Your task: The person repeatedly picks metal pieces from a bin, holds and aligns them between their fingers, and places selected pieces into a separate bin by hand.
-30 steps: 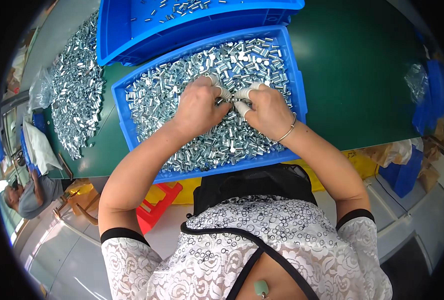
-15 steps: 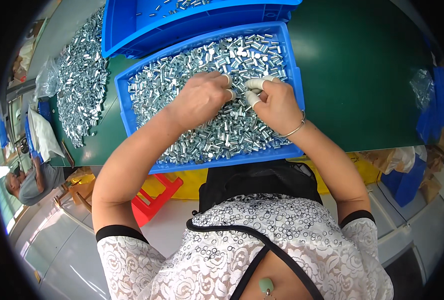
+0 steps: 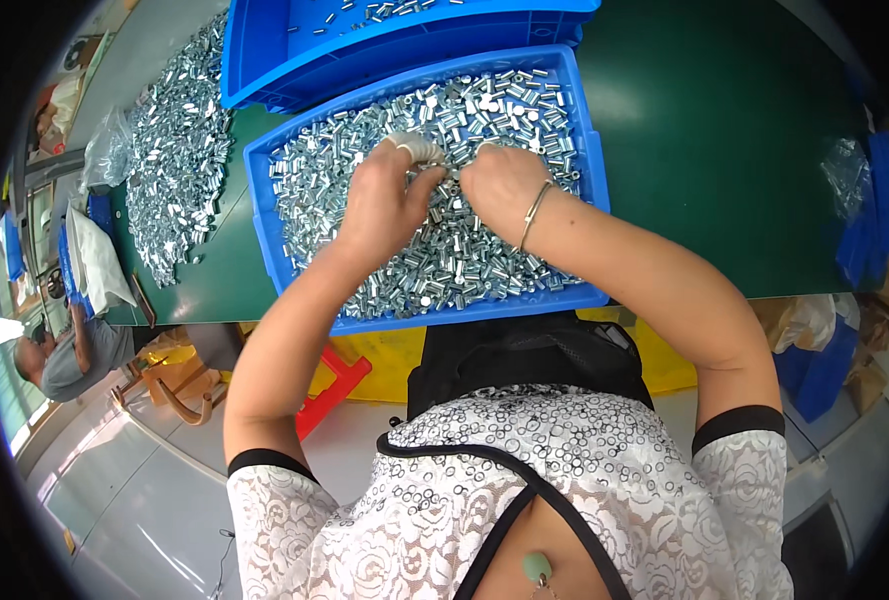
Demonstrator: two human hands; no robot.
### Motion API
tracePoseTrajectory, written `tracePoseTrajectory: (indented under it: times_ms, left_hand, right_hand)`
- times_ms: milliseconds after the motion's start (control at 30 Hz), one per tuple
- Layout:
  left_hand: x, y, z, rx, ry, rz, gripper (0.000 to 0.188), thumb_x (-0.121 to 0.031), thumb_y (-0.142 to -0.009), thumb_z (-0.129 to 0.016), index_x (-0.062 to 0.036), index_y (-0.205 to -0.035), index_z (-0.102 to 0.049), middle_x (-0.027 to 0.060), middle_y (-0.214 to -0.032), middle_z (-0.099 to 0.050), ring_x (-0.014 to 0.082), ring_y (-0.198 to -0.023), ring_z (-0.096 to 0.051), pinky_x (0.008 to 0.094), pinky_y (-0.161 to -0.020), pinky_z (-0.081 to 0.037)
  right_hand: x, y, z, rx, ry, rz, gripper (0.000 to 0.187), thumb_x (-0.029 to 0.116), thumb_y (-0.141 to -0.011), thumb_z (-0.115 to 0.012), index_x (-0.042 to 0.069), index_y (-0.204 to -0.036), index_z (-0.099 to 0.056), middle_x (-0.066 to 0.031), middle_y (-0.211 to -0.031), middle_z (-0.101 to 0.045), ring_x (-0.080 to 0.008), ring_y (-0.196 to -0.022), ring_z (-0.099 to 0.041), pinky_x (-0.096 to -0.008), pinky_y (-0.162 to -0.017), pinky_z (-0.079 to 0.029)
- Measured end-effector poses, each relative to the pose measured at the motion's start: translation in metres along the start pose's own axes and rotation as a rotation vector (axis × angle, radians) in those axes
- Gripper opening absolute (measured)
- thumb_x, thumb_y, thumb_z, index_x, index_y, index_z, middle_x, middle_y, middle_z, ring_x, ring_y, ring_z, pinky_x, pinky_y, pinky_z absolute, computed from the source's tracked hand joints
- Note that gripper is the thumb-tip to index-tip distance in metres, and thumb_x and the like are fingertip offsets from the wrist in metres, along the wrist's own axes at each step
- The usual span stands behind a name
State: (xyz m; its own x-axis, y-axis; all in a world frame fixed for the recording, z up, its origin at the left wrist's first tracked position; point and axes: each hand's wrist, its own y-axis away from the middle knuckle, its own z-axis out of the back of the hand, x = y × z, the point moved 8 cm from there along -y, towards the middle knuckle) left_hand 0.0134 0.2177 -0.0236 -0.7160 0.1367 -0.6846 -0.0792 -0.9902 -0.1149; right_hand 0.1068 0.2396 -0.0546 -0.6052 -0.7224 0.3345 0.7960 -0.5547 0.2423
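A shallow blue tray (image 3: 594,170) holds a thick layer of small silvery metal sleeves (image 3: 434,270). Above the middle of this layer, my left hand (image 3: 382,200) is closed, thumb and fingers drawn together, with white finger cots on the fingers. Close beside it is my right hand (image 3: 504,188), back turned up and fingers curled inward. The fingertips of both hands nearly meet over the sleeves. Whatever they pinch is too small or too hidden to make out.
Behind the tray stands a deeper blue bin (image 3: 404,50) with a few sleeves inside. A large heap of metal pieces (image 3: 179,160) lies left on the green table (image 3: 714,150), by a clear plastic bag (image 3: 109,150). Another person (image 3: 74,350) is at far left. A red stool (image 3: 334,385) shows below.
My left hand has turned, so its thumb now shows. My right hand has moved left and rolled over, hiding most of its fingertips. The view has shifted slightly.
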Motion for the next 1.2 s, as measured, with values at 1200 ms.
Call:
tracePoseTrajectory:
  times_ms: [1200]
  left_hand:
    - [0.043, 0.137, 0.07, -0.059, 0.497, 0.235, 0.017, -0.001, -0.074, -0.072, -0.0012, -0.091, -0.067, 0.0125, -0.097, -0.066, 0.0242, -0.09, -0.064, 0.0319, -0.077, -0.052]
  right_hand:
    - [0.121, 0.025, 0.005, -0.305, -0.731, -0.013, 0.025, 0.003, -0.069, -0.072, 0.005, -0.092, -0.065, -0.0083, -0.087, -0.062, -0.0182, -0.066, -0.062, -0.0279, -0.056, -0.05]
